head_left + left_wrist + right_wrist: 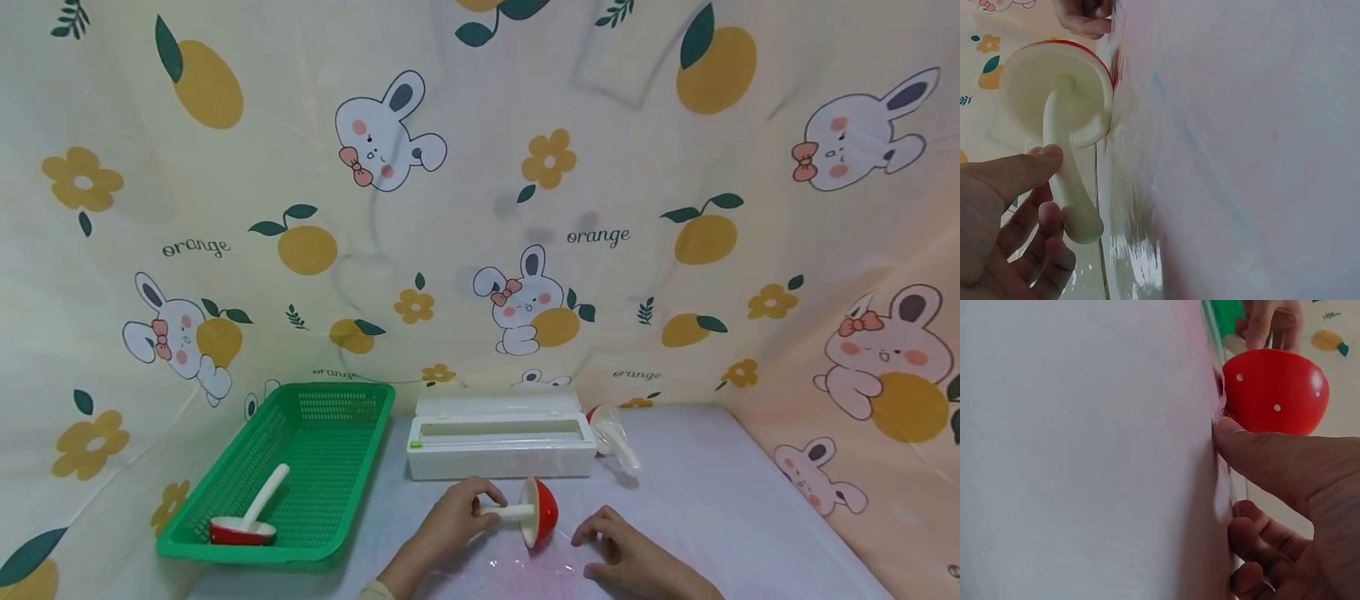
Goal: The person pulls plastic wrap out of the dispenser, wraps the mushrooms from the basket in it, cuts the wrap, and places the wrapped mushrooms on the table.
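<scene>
A mushroom-shaped ladle (546,512), with a red white-dotted cap and a cream handle, lies sideways over clear plastic film (517,571) on the table. My left hand (457,518) pinches its handle between thumb and fingers; the pale hollow inside of the bowl shows in the left wrist view. To the right of the cap is my right hand (630,554), fingers loosely bent and apart from the ladle. In the right wrist view its thumb (1260,447) touches the film close to the red cap, and the other fingertips rest low along the table surface.
A white cling film dispenser (501,458) with its lid raised stands behind the hands. Right of it lies another ladle (617,442) wrapped in film. At left, a green basket (341,492) holds a similar red ladle (243,529). A patterned cloth (465,208) hangs behind.
</scene>
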Demonstrator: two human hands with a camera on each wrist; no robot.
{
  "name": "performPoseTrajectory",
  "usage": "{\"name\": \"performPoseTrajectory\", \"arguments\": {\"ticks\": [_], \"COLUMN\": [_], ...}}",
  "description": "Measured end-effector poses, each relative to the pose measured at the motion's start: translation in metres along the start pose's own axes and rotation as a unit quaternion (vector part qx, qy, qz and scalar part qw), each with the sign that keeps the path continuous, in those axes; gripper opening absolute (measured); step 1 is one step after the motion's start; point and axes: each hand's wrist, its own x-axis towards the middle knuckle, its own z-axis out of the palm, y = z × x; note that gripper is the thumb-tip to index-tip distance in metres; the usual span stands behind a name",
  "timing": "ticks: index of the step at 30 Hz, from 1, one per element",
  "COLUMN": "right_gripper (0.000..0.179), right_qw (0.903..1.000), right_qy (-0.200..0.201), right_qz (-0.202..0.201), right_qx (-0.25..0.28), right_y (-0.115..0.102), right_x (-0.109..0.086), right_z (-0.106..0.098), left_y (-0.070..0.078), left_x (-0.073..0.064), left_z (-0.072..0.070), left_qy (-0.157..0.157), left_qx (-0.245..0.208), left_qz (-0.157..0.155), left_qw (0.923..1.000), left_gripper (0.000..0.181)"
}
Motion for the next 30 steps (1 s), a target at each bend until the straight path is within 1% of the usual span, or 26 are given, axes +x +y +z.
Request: {"name": "performPoseTrajectory", "arguments": {"ticks": [3,5,9,11,13,16,20,25,28,30], "right_gripper": [0.037,0.036,0.033,0.031,0.031,0.035,0.041,0.042,0.04,0.036], "right_qw": [1.0,0.9997,0.9982,0.9976,0.9974,0.9978,0.998,0.998,0.9987,0.9989], "right_qy": [0.003,0.005,0.013,0.017,0.021,0.022,0.018,0.005,-0.001,-0.006], "right_qz": [-0.009,-0.025,-0.058,-0.067,-0.069,-0.062,-0.059,-0.062,-0.05,-0.047], "right_qx": [-0.001,-0.003,-0.003,-0.003,-0.002,-0.004,-0.011,-0.011,-0.008,-0.005], "right_y": [0.0,0.0,0.001,0.0,0.0,0.0,0.003,0.006,0.005,0.004], "right_x": [0.0,0.0,-0.002,-0.004,-0.006,-0.008,-0.011,-0.01,-0.011,-0.011], "right_z": [-0.001,-0.001,-0.002,-0.003,-0.004,-0.004,-0.005,-0.005,-0.005,-0.005], "left_y": [0.0,0.0,0.001,0.003,0.004,0.007,0.01,0.012,0.012,0.01], "left_x": [-0.001,-0.001,0.0,0.0,-0.001,-0.003,-0.007,-0.013,-0.016,-0.019], "left_z": [-0.001,-0.001,-0.002,-0.003,-0.004,-0.006,-0.009,-0.017,-0.024,-0.03], "left_qy": [0.002,0.005,0.015,0.017,0.019,0.024,0.035,0.056,0.064,0.06], "left_qx": [0.005,0.009,0.013,0.011,0.009,0.005,0.011,0.013,0.012,0.008], "left_qz": [-0.004,0.003,0.028,0.032,0.034,0.04,0.063,0.097,0.102,0.1], "left_qw": [1.0,0.9999,0.9994,0.9993,0.9992,0.9989,0.9973,0.9936,0.9926,0.9931], "left_gripper": [0.021,0.021,0.02,0.02,0.02,0.019,0.02,0.024,0.029,0.028]}}
